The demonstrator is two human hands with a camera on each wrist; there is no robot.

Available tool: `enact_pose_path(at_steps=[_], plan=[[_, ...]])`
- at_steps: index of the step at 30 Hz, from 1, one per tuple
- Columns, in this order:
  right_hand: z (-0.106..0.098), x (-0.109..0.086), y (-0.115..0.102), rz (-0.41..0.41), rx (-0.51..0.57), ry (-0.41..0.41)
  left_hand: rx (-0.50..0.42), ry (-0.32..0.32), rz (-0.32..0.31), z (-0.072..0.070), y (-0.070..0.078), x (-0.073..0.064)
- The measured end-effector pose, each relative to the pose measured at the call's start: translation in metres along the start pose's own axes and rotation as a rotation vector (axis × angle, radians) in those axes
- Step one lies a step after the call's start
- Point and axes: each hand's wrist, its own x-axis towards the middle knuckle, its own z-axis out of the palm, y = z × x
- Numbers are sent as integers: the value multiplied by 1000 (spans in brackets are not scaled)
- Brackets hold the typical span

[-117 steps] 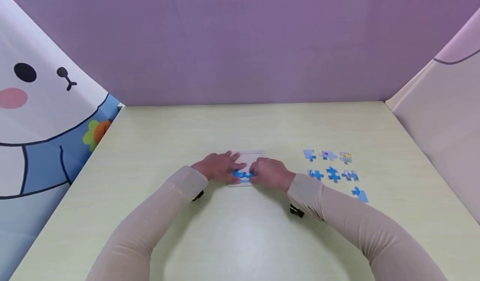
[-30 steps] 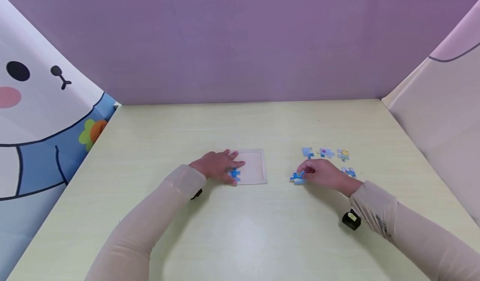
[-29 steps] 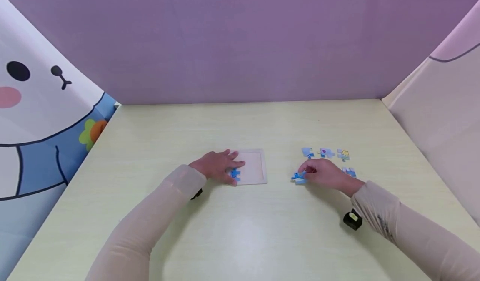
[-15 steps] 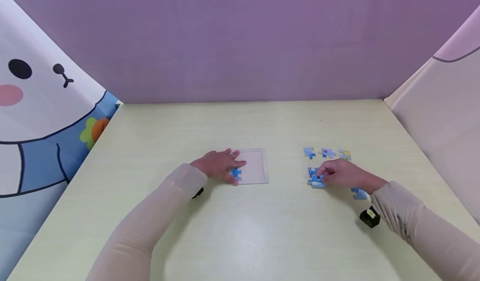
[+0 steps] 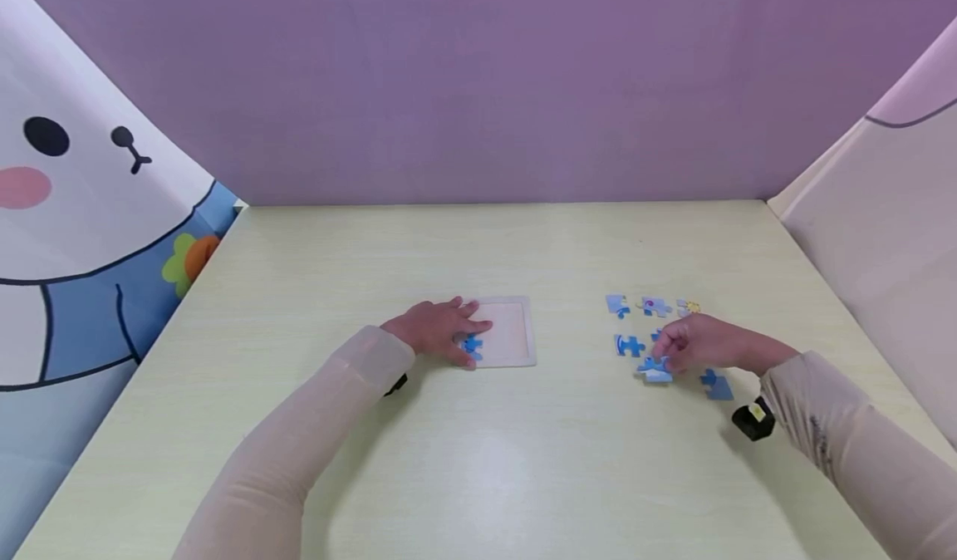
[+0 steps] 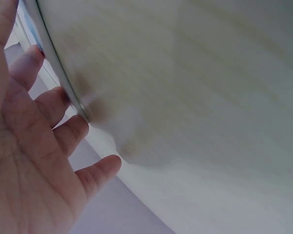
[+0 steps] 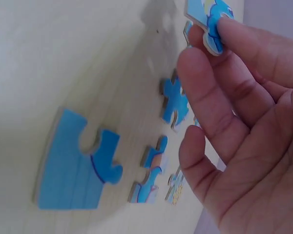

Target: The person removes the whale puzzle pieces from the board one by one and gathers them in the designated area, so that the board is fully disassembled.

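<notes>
My left hand (image 5: 434, 331) lies with fingers spread over the left side of a shallow square puzzle tray (image 5: 531, 336). A blue puzzle piece (image 5: 472, 346) shows in the tray beside the thumb. In the left wrist view the fingertips (image 6: 78, 129) rest at the tray's edge. Off to the right, my right hand (image 5: 695, 344) pinches another blue puzzle piece (image 5: 655, 370) between thumb and fingers, held above the table among the loose pieces. The right wrist view shows this piece (image 7: 214, 24) at the fingertips, partly out of frame.
Loose puzzle pieces lie around the right hand: a blue straight-edged one (image 5: 719, 387) in front, a blue one (image 5: 630, 346) to its left, and a back row with a purple-swirl piece (image 5: 655, 306) and a yellow sun piece (image 5: 689, 307). A purple backdrop (image 5: 478, 86) stands behind the table.
The right hand has carried the blue puzzle piece away from the tray, rightward to the loose pieces. The left hand has stayed on the tray.
</notes>
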Motion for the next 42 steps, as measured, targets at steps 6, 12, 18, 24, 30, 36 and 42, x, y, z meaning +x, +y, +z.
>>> enact_pose_path(at_steps=[6,12,18,24,30,36,42], plan=[[-3,-7,4,5,-19,-34,11,-2,4,1,0,1],[-5,-12,7,12,-41,-55,7,-1,9,2,-1,2],[-6,-16,9,38,-68,-49,5,1,11,3,-1,3],[-6,-17,9,41,-42,-59,-4,-2,-1,2,0,2],[-4,-18,11,17,-16,-70,6,-13,-4,1,0,2],[-3,-17,14,28,17,-73,14,-17,-1,0,0,1],[-2,-17,16,8,22,-70,8,-19,-3,0,0,0]])
